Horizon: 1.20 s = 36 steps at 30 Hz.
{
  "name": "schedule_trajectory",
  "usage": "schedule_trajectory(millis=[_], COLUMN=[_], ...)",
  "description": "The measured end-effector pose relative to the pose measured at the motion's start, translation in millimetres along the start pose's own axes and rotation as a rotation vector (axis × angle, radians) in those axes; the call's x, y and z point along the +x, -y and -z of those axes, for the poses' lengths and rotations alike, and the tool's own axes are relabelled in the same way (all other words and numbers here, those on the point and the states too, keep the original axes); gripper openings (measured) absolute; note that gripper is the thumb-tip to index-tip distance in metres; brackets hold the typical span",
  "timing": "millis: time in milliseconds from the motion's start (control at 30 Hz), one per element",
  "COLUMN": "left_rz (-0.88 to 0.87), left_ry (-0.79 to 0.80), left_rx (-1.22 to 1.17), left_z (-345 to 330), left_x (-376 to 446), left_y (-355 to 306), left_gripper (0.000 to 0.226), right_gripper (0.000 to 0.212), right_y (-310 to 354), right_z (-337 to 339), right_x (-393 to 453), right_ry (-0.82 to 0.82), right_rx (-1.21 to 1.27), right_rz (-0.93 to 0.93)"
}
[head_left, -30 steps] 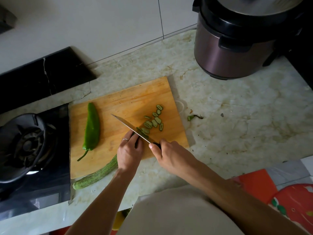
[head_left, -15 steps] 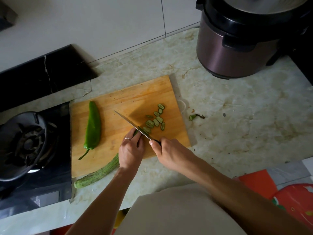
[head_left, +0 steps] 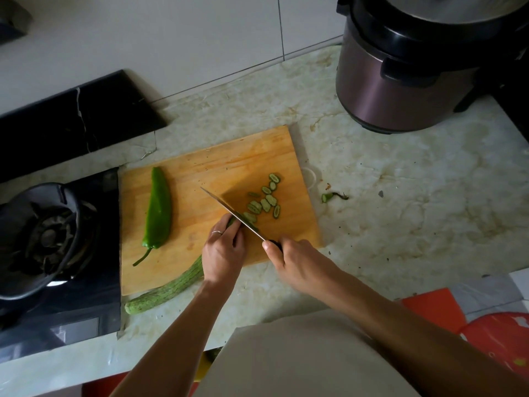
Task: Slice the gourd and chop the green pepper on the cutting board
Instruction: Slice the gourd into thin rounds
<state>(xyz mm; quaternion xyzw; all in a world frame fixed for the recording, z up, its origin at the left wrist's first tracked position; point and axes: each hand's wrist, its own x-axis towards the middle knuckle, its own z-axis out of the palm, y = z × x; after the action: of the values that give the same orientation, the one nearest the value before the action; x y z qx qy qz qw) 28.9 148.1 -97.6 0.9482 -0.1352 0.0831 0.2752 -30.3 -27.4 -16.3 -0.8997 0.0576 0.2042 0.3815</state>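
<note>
A wooden cutting board (head_left: 217, 164) lies on the marble counter. Across its near edge runs a long striped green gourd (head_left: 169, 290), its tail hanging off the board at the lower left. My left hand (head_left: 223, 250) holds the gourd down near its cut end. My right hand (head_left: 297, 262) grips the black handle of a knife (head_left: 229, 210), whose blade rests on the gourd's cut end just beyond my left fingers. Several gourd slices (head_left: 264, 202) lie right of the blade. A whole green pepper (head_left: 159, 207) lies on the board's left side.
A gas stove burner (head_left: 43, 239) sits directly left of the board. A dark rice cooker (head_left: 400, 81) stands at the back right. A cut gourd tip (head_left: 329, 196) lies on the counter right of the board. Red patterned items (head_left: 492, 330) show at the lower right.
The knife blade has kept working at the gourd's cut end, and my left hand has stayed on the gourd. The camera view has shifted slightly.
</note>
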Motion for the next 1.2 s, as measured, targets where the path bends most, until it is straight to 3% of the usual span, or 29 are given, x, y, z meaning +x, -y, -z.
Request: schedule_trajectory(millis=[67, 167, 267, 433, 600, 1200], left_rz=[0.001, -0.014, -0.04, -0.005, 0.03, 0.023], left_ry=[0.006, 0.026, 0.039, 0.029, 0.014, -0.039], left_rx=[-0.008, -0.024, -0.038, -0.01, 0.031, -0.03], left_z=[-0.2, 2.2, 5.7, 4.4, 2.0, 12.6], left_x=[-0.6, 1.5, 4.2, 2.7, 0.0, 2.9], left_y=[-1.2, 0.9, 1.7, 2.4, 1.4, -16.5], left_gripper=[0.025, 0.023, 0.026, 0.029, 0.026, 0.012], right_gripper=[0.027, 0.041, 0.055, 0.057, 0.053, 0.045], right_y=[-2.1, 15.0, 11.2, -4.2, 1.6, 25.8], right_z=[-0.3, -6.6, -9.6, -0.9, -2.3, 2.6], right_x=[2.6, 14.4, 23.5, 14.0, 24.4, 26.5], right_ry=[0.025, -0.054, 0.019, 0.097, 0.01, 0.036], right_rx=[0.086, 0.067, 0.058, 0.083, 0.099, 0.05], right_rz=[-0.071, -0.012, -0.046, -0.027, -0.123, 0.007])
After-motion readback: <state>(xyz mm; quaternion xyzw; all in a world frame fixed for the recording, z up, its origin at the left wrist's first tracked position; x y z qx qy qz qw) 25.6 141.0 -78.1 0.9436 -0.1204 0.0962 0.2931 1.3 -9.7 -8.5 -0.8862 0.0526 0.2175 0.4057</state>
